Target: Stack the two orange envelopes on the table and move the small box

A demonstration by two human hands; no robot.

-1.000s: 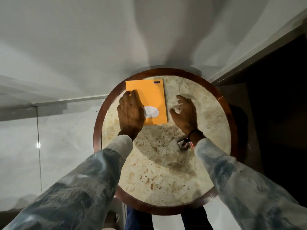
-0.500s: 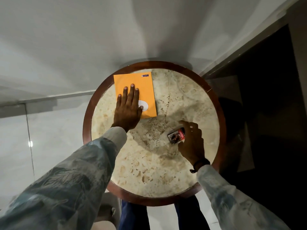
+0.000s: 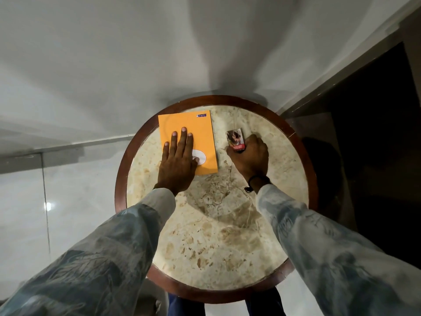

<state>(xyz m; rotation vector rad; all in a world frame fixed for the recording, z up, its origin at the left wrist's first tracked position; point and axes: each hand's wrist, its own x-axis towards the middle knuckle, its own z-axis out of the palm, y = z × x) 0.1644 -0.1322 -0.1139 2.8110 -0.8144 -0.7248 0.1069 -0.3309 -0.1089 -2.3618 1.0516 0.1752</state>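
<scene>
Left hand (image 3: 180, 160): flat, fingers spread, palm down on orange envelopes (image 3: 188, 133), far-left part of round table (image 3: 296, 142). Only one orange face visible; cannot tell whether two lie stacked under it, edges look as one. Right hand (image 3: 249, 156): curled, closed on near end of small box (image 3: 235, 141), which sits on the marble just beside envelopes' right edge, not touching.

Risks, judged:
- Box set too close to envelope edge; a nudge w/ knuckles could skew the stack, since left hand pins only lower-left portion.
- Envelopes' far-left corner lies at table rim; if left hand lifts w/ drag, paper may slide over the rim & drop.
- Marble looks smooth, so box may skate if released w/ sideways push.

Surroundings: white wall behind, glossy floor to left, dark opening to right. No other items on table; nothing obstructs either hand. Wristband (image 3: 256, 179) on right wrist, clear of box.
</scene>
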